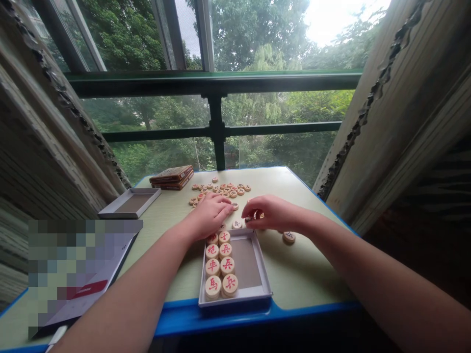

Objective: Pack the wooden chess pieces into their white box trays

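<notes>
My right hand point(275, 212) is pinched round a xiangqi piece point(249, 221), just beyond the far right corner of a shallow white box point(264, 289). Fingers stretched out, my left hand point(209, 215) rests low over the table near the loose pieces, with its palm side hidden. Inside the box, stacked wooden pieces with red characters point(212, 267) fill two columns on the left; the right part shows bare brown bottom. A piece with a dark character point(237, 224) lies between my hands. Another dark-marked piece point(289, 237) sits right of the box.
Several loose pieces point(221, 189) are scattered at the table's far middle. A second shallow box point(147, 208) stands at the left, before two stacked brown boxes point(172, 175). A partly blurred flat item point(99, 274) covers the near left. Blue edging point(217, 316) borders the table.
</notes>
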{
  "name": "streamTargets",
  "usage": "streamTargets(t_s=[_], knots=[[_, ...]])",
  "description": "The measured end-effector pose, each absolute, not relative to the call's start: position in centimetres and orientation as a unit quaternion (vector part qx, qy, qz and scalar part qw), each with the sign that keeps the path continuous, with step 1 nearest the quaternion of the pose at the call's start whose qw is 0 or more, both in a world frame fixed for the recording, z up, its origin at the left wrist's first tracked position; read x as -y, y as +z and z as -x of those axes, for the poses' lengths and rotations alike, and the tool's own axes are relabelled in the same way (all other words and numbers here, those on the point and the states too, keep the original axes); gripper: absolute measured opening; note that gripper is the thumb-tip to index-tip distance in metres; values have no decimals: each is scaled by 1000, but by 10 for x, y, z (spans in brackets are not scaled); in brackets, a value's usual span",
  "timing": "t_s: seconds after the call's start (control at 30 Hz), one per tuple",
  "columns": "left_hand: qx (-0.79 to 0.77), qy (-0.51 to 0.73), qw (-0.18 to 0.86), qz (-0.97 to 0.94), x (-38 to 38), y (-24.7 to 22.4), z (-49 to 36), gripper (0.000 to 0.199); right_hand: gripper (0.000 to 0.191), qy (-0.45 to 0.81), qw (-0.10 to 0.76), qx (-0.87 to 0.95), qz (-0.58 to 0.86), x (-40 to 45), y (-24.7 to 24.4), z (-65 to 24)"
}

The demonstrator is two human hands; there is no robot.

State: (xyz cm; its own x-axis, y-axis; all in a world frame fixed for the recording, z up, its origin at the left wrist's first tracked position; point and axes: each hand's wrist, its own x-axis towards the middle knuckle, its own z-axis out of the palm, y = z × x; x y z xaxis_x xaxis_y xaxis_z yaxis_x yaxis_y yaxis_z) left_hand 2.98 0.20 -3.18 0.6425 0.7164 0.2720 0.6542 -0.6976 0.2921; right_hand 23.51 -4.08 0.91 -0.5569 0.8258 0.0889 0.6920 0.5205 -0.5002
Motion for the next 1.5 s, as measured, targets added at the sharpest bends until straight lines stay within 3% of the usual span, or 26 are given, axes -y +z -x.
streamTargets(t_s=[0.23,0.43,0.93,1.2,1.5], knots=[[-370,155,90,-912,0,-31,-31,52,9,155,142,903,374,60,25,-230],[-370,159,91,-911,2,-29,-33,47,10,160,49,914,369,66,26,-226],[-369,191,104,-904,-3,-30,-29,51,5,135,112,898,403,68,23,-220],[-365,180,102,-908,-2,-28,-30,52,6,87,13,902,423,77,21,-214],[-383,192,112,-897,-3,-29,-29,48,11,85,-4,886,456,76,24,-219]])
